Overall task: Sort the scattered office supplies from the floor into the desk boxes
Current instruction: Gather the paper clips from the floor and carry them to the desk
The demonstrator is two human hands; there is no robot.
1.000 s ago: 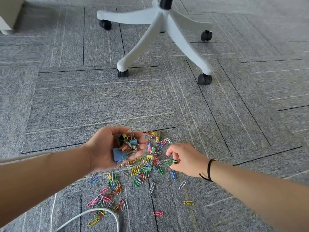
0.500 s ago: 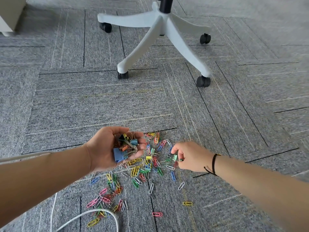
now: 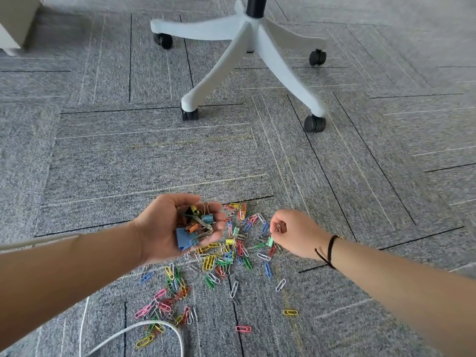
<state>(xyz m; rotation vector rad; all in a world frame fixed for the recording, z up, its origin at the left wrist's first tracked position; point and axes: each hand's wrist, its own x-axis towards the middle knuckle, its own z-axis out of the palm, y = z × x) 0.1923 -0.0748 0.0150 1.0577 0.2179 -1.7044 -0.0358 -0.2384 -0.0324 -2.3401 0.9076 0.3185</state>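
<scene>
Carpet (image 3: 154,155) of grey tiles carries a scatter of coloured paper clips (image 3: 221,261), spread between and below the two hands. The left hand (image 3: 175,228), palm up, cups a heap of binder clips (image 3: 195,228), its fingers (image 3: 219,216) curled round them; blue, orange and teal bodies with wire handles are visible. The right hand (image 3: 296,233), back upward, hovers just above the right edge of the scatter, its fingertips pinching a small clip with a reddish wire handle (image 3: 280,226). A pale green binder clip (image 3: 270,241) sits just below those fingertips; contact with the hand cannot be told. A dark cord bracelet (image 3: 328,249) encircles the right wrist. Beyond the hands stands a white five-legged chair base (image 3: 247,47) on black castors. A white cable (image 3: 144,328) loops across the carpet at the lower left.
</scene>
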